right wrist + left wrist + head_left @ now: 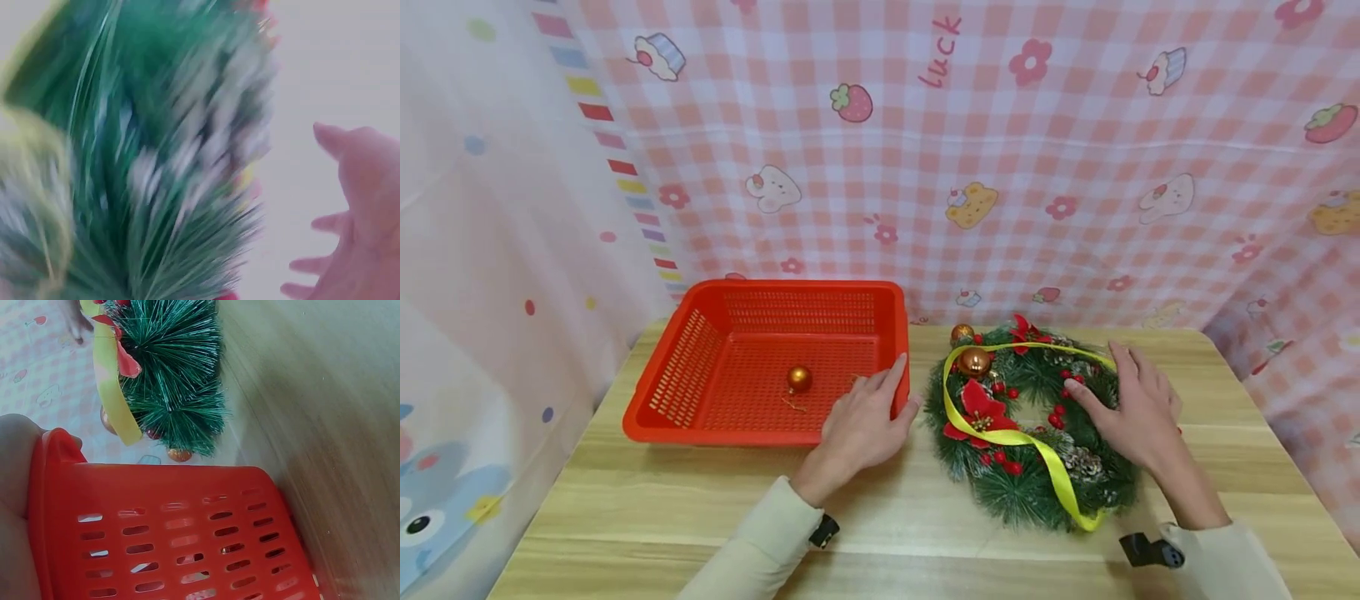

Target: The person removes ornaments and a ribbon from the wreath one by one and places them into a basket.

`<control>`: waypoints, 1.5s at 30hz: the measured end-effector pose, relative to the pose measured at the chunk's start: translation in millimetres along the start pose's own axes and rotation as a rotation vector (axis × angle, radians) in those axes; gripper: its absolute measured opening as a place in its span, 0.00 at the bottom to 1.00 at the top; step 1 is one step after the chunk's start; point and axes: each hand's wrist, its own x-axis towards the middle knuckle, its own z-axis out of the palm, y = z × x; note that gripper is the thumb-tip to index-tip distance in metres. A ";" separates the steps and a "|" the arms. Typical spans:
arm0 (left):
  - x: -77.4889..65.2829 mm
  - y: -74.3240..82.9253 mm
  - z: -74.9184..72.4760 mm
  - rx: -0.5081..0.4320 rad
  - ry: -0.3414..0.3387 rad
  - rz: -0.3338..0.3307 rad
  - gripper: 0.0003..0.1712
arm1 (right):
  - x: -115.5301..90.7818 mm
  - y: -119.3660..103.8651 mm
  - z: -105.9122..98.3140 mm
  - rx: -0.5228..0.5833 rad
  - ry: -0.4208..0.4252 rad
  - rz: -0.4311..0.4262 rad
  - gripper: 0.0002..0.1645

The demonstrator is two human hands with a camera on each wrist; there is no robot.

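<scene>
My left hand is at the front right corner of a red plastic basket, its fingers along the right rim and its thumb outside. In the left wrist view, the basket wall hides part of that hand. Over the right side of a green Christmas wreath hovers my right hand, fingers spread, holding nothing. The wreath bears red poinsettias, berries, pinecones and copper baubles. A yellow ribbon lies loosely across it. The right wrist view is blurred.
Inside the basket lies a golden bauble with a string. Both stand on a wooden table. Behind it hangs a pink checked curtain, with a pale curtain on the left.
</scene>
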 end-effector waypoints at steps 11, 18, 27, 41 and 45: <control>1.6 -4.9 0.3 -0.001 0.014 0.006 0.39 | -42.3 -19.5 27.2 0.041 0.032 0.365 0.60; 1.3 -5.5 -0.5 -0.008 0.012 -0.004 0.39 | -35.5 -19.0 43.6 0.125 -0.054 0.427 0.62; -0.1 -4.0 -0.9 -0.003 0.018 0.003 0.38 | -29.3 -2.1 43.3 0.139 -0.121 0.294 0.60; -0.3 -0.6 1.4 -0.012 0.003 0.005 0.39 | -8.3 29.0 29.6 0.178 -0.171 0.025 0.55; -0.8 0.1 0.9 -0.014 0.008 0.006 0.39 | -8.7 26.6 25.0 0.157 -0.158 0.008 0.53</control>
